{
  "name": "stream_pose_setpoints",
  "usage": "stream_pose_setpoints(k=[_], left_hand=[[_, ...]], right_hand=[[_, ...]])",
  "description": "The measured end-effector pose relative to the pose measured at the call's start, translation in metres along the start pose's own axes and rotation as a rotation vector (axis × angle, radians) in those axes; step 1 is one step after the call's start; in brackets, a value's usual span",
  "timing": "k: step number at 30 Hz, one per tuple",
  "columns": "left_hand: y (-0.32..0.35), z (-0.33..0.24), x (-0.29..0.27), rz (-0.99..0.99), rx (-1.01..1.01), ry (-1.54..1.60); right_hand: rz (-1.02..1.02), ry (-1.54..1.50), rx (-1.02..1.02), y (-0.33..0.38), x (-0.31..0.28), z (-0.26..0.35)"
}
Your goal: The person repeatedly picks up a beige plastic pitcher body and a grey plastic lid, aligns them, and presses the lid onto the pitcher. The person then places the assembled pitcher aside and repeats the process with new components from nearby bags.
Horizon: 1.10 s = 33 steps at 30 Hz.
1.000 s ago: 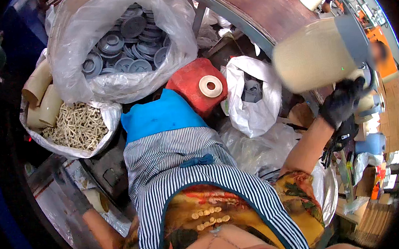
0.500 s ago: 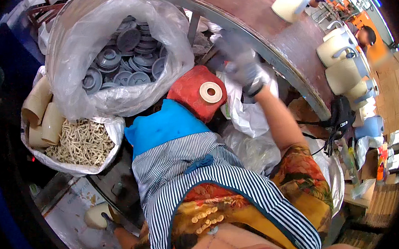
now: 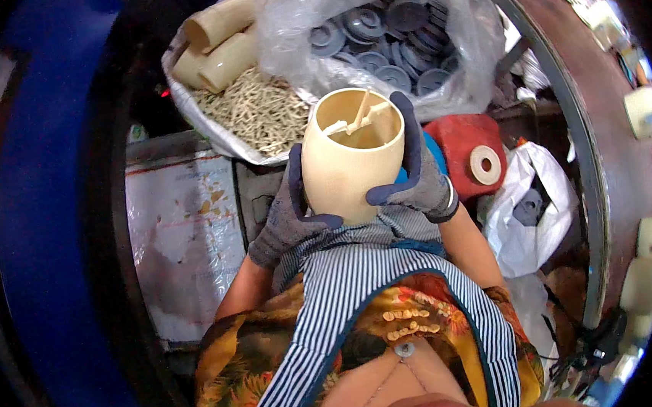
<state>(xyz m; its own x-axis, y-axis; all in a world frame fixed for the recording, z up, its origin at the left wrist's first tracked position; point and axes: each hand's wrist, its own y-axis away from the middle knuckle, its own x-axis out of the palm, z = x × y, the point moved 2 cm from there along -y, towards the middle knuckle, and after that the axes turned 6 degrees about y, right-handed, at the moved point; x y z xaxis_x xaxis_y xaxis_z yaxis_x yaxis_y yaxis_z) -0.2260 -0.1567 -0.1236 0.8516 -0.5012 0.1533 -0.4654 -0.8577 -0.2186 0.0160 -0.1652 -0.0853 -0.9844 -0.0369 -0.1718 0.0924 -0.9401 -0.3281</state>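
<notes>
I have the left hand (image 3: 290, 214) and right hand (image 3: 420, 179) clamped on opposite sides of the cream barrel-shaped plastic shell (image 3: 349, 180) near 12 o'clock: body looks formed, branched sprue-like piece (image 3: 360, 113) still inside its mouth, no lid on.

The vessel (image 3: 354, 172) looks plastic (smooth, faintly glossy).

Bright, sharp centre; black, bent fisheye edges
</notes>
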Motion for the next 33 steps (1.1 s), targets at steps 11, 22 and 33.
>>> stream_pose_setpoints(k=[11,22,33], left_hand=[[-0.073,-0.056,0.126,0.199,0.42,-1.167],[-0.091,-0.04,0.092,0.485,0.63,-0.959],[-0.104,-0.054,0.065,0.565,0.516,-0.713]], right_hand=[[-0.535,1.066,-0.092,0.069,-0.005,-0.022],[-0.189,0.465,-0.018,0.064,-0.022,-0.016],[-0.198,0.452,0.066,0.066,-0.016,-0.013]])
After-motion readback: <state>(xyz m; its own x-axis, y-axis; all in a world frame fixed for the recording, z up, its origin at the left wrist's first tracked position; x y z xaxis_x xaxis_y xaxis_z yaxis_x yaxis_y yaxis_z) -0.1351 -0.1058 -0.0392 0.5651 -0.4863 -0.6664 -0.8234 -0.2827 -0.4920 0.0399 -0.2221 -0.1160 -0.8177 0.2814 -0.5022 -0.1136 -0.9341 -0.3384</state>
